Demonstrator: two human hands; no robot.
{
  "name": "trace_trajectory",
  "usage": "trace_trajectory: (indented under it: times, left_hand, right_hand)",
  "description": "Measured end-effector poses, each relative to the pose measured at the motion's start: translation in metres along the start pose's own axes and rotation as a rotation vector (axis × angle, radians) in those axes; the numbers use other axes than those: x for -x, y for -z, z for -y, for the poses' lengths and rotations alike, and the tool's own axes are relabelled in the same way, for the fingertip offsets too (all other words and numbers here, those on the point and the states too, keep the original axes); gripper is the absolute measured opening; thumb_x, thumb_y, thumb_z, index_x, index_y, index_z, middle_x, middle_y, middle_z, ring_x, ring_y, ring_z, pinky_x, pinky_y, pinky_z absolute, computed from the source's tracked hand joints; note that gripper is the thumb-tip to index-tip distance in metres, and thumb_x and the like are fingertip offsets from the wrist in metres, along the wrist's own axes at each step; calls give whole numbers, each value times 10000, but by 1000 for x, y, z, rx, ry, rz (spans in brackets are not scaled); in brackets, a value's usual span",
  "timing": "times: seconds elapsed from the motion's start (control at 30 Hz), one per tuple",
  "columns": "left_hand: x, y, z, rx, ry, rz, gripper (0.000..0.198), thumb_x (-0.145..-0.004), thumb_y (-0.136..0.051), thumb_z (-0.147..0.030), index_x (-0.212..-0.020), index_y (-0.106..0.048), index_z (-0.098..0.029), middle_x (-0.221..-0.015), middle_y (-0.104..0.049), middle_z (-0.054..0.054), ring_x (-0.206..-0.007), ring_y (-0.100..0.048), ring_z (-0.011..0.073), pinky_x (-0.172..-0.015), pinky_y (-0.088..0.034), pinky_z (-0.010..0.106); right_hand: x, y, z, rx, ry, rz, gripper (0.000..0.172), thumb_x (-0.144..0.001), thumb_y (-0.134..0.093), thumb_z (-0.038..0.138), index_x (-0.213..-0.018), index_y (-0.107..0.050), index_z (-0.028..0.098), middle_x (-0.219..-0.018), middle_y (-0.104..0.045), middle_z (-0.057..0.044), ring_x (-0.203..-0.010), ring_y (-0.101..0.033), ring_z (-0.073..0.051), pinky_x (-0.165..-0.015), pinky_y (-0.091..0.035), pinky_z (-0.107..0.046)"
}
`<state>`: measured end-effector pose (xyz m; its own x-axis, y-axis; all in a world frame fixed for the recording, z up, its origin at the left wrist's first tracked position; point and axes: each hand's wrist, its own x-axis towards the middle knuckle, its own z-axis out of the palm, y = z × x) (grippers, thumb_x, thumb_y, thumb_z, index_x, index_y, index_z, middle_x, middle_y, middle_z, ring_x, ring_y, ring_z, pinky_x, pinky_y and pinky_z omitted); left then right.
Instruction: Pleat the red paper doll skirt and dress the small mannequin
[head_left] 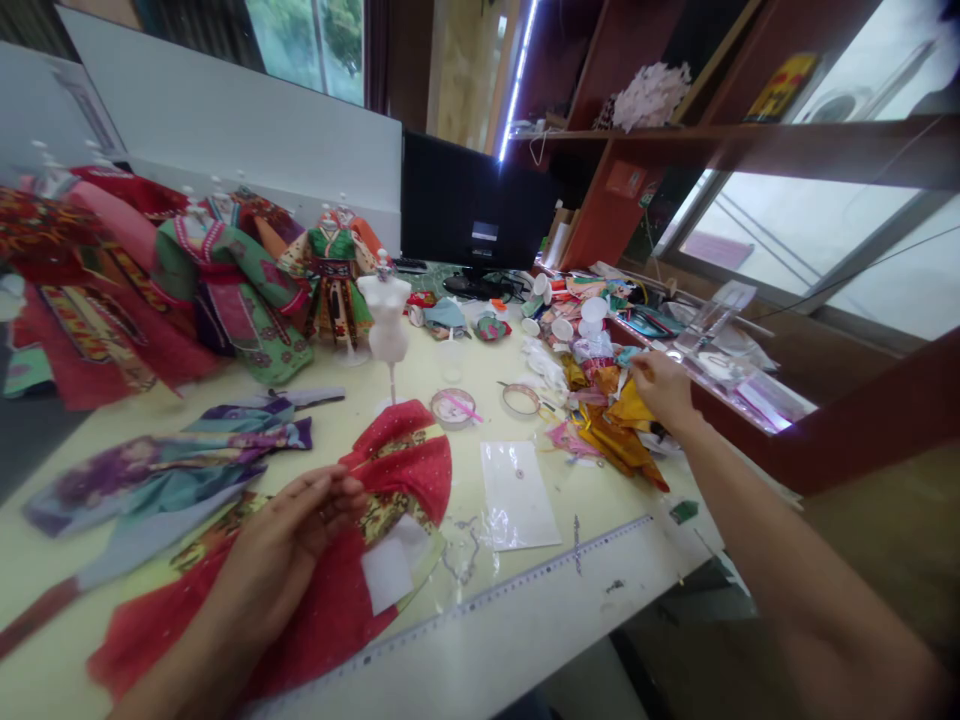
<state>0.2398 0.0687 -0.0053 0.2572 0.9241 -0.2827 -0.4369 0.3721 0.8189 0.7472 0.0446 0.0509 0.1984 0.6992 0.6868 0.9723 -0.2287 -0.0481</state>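
Above the red skirt (pixel 322 590) on the table, my left hand (pixel 289 545) hovers or rests with its fingers loosely curled and apart, and nothing shows in it. White paper squares (pixel 388 575) lie on the skirt's right part. My right hand (pixel 660 388) reaches to the heap of cloth scraps at the table's right side, fingers closed beside a golden yellow cloth (pixel 628 408); what they pinch, if anything, is too small to make out. A small white dress form (pixel 388 318) stands behind the skirt.
Dressed miniature forms (pixel 240 290) line the back left. A monitor (pixel 476 205) stands behind. Purple and teal garments (pixel 180 470) lie left. Tape rolls (pixel 452 407), a clear packet (pixel 519 495) and a long ruler (pixel 480 597) lie centrally. A shelf (pixel 787 158) rises at right.
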Motion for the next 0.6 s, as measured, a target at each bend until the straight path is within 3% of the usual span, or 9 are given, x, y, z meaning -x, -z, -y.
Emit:
trace_trajectory:
  times: [0.07, 0.27, 0.4, 0.5, 0.6]
  left_hand:
    - [0, 1, 0, -1, -17, 6, 81, -748, -609, -227, -756, -611, -147, -724, -605, 27, -709, -590, 138, -684, -536, 233]
    - [0, 1, 3, 48, 28, 47, 198, -792, -547, -293, -636, -518, -176, -595, -480, -2, -628, -516, 139, -599, -509, 236]
    - [-2, 3, 5, 39, 34, -1, 269, -807, -531, -338, -598, -473, -180, -584, -464, -4, -598, -484, 134, -572, -492, 232]
    - [-3, 3, 6, -1, 21, -14, 234, -818, -514, -332, -641, -516, -179, -611, -498, 5, -628, -502, 138, -599, -494, 228]
    - [-3, 4, 7, -13, 20, -27, 218, -827, -502, -318, -669, -547, -175, -632, -529, 11, -649, -517, 134, -621, -495, 220]
  right_hand:
    - [1, -6, 4, 27, 5, 34, 189, -764, -477, 229, -865, -631, 187, -894, -653, -77, -866, -576, -219, -789, -436, -352]
    - [-2, -10, -20, 212, -116, 92, 283, -769, -395, 207, -865, -655, 147, -876, -652, -113, -804, -572, -230, -702, -431, -347]
    - [-10, -12, -31, 316, -43, 182, 276, -762, -417, 184, -846, -673, 122, -1017, -625, -147, -968, -528, -270, -839, -382, -399]
    - [-13, -18, -31, 353, 73, 294, 216, -750, -487, 198, -830, -685, 161, -1199, -562, -98, -1144, -432, -294, -967, -290, -446]
    - [-20, -26, -32, 393, 119, 386, 165, -743, -556, 201, -851, -679, 181, -1185, -576, -70, -1176, -417, -281, -1008, -256, -470]
